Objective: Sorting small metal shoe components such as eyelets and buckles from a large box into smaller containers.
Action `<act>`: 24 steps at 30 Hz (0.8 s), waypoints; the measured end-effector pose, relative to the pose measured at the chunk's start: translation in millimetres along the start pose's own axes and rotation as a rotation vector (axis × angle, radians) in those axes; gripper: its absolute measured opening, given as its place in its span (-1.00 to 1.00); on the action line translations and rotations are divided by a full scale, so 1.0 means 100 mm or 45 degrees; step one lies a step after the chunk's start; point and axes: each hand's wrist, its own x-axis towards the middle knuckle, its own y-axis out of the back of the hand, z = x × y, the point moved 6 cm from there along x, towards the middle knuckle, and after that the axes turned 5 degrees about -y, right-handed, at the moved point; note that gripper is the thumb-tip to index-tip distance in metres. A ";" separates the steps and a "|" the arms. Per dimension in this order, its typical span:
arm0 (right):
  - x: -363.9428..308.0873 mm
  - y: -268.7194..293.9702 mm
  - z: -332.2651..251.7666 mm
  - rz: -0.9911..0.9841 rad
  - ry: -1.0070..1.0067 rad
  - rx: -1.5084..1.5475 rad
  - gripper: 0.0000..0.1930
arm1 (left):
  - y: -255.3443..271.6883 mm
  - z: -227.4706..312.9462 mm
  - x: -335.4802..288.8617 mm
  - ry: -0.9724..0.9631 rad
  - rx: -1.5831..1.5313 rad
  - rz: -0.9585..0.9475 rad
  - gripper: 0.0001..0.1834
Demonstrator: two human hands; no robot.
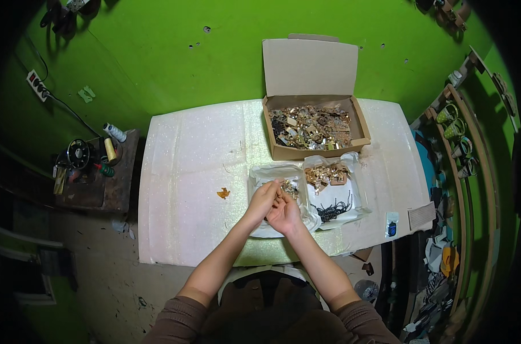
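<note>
My left hand and my right hand meet over the left paper-lined tray. The left one is closed, its fingertips pressed together against the right fingers. My right palm is turned up, with the fingers curled in. Anything between the fingertips is too small to make out. Just beyond them, small shiny metallic pieces lie in this tray, partly covered by my hands. The right paper-lined tray adjoins it, holding gold-coloured pieces and a bundle of black beaded strands.
Behind the trays stands an open cardboard box full of mixed metallic trinkets. An orange-brown scrap lies on the glittery white table cover. At right are a small blue-and-white packet, a grey-brown card and a shoe rack.
</note>
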 end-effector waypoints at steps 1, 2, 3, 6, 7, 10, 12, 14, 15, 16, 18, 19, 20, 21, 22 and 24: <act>-0.02 -0.13 0.03 -0.160 -0.023 0.007 -0.82 | -0.01 -0.01 0.02 0.000 0.003 -0.004 -0.66; -0.03 -0.04 0.01 0.179 0.026 -0.054 -0.85 | -0.01 0.01 0.03 -0.115 0.062 0.001 -0.65; -0.03 -0.05 0.00 0.178 0.032 -0.049 -0.85 | -0.02 0.04 0.04 -0.229 0.120 0.004 -0.65; -0.03 -0.01 -0.04 0.233 0.068 -0.069 -0.86 | -0.01 0.00 0.07 -0.198 0.039 -0.009 -0.65; -0.02 0.04 -0.07 0.246 0.084 -0.063 -0.85 | -0.02 0.00 0.07 -0.197 0.040 -0.013 -0.65; 0.02 0.19 -0.14 0.281 0.077 -0.047 -0.81 | 0.03 -0.06 0.10 0.005 -0.298 0.059 -0.68; 0.00 0.22 -0.19 0.307 0.048 -0.041 -0.78 | 0.10 -0.11 0.10 0.163 -0.906 0.130 -0.74; -0.02 0.16 -0.25 0.329 0.061 -0.018 -0.74 | 0.21 -0.13 0.09 0.204 -0.994 0.201 -0.77; -0.01 0.15 -0.30 0.330 0.060 -0.020 -0.74 | 0.26 -0.18 0.09 0.249 -1.080 0.256 -0.79; 0.01 0.17 -0.36 0.351 0.104 0.027 -0.71 | 0.28 -0.21 0.10 0.277 -1.121 0.234 -0.81; 0.04 0.18 -0.48 0.333 0.178 0.092 -0.73 | 0.25 -0.24 0.07 0.295 -1.093 0.246 -0.78; 0.05 0.20 -0.54 0.335 0.178 0.092 -0.73 | 0.23 -0.24 0.05 0.315 -1.062 0.256 -0.73; 0.06 0.23 -0.58 0.352 0.159 0.084 -0.73 | 0.22 -0.25 0.05 0.316 -1.063 0.255 -0.73; 0.06 0.23 -0.60 0.368 0.136 0.074 -0.73 | 0.21 -0.27 0.04 0.346 -1.034 0.228 -0.69; 0.06 0.24 -0.61 0.367 0.126 0.073 -0.75 | 0.19 -0.29 0.03 0.377 -1.004 0.199 -0.64; 0.00 0.21 -0.59 0.389 0.115 -0.037 -0.76 | 0.21 -0.31 0.00 0.383 -0.939 0.186 -0.63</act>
